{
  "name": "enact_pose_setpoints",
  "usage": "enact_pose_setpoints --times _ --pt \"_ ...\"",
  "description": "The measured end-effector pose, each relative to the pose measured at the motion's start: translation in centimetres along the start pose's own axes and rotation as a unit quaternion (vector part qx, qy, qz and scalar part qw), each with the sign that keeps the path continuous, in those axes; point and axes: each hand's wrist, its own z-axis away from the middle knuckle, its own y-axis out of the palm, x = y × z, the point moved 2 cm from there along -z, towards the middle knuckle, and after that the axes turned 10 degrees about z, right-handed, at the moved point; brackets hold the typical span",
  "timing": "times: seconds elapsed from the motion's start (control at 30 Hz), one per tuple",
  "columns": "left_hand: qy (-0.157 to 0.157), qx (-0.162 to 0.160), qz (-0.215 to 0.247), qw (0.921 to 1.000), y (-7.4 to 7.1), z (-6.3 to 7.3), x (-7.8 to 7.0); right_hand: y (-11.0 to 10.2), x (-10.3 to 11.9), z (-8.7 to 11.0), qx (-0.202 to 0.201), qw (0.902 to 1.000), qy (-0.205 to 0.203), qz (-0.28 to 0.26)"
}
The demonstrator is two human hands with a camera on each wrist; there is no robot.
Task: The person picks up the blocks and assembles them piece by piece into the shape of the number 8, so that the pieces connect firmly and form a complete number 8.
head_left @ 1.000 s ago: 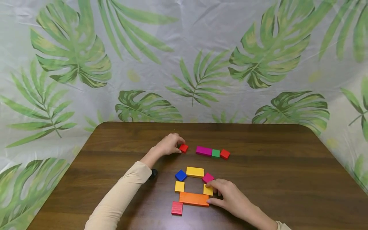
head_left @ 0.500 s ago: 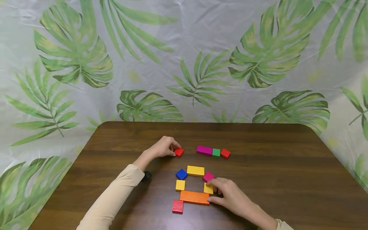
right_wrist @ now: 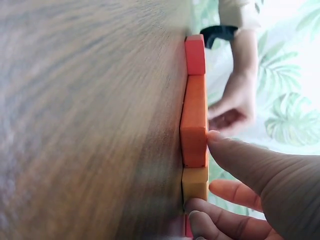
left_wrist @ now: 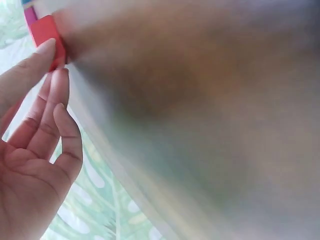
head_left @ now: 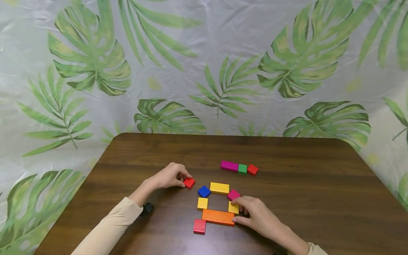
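My left hand (head_left: 169, 176) pinches a small red block (head_left: 189, 183) between thumb and fingertips, left of the blocks laid out on the table. In the left wrist view the thumb lies on the face of that red block (left_wrist: 47, 31). My right hand (head_left: 259, 216) rests at the arrangement's right side. Its thumb touches the right end of the long orange block (head_left: 218, 216), and its forefinger lies at a yellow square block (head_left: 233, 208). The right wrist view shows the thumb on the orange block (right_wrist: 194, 112), with relaxed fingertips beside the yellow one (right_wrist: 195, 184).
A blue block (head_left: 204, 191), a yellow bar (head_left: 219, 188), a pink block (head_left: 234, 194) and another yellow square (head_left: 202, 203) complete the ring outline. A red square (head_left: 199, 226) sits below left. Farther back lie a purple bar (head_left: 229, 166), a green block (head_left: 242, 169) and a red block (head_left: 253, 170).
The left hand has drawn the red block leftward and nearer to the person, away from the back row. The right hand keeps its place at the orange and yellow blocks.
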Motion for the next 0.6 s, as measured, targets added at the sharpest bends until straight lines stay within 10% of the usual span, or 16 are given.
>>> enact_pose_setpoints --times 0.6 --pt "0.031 0.043 0.035 0.9980 2.7 6.6 -2.9 0.1 -0.1 -0.1 -0.005 1.0000 -0.001 -0.004"
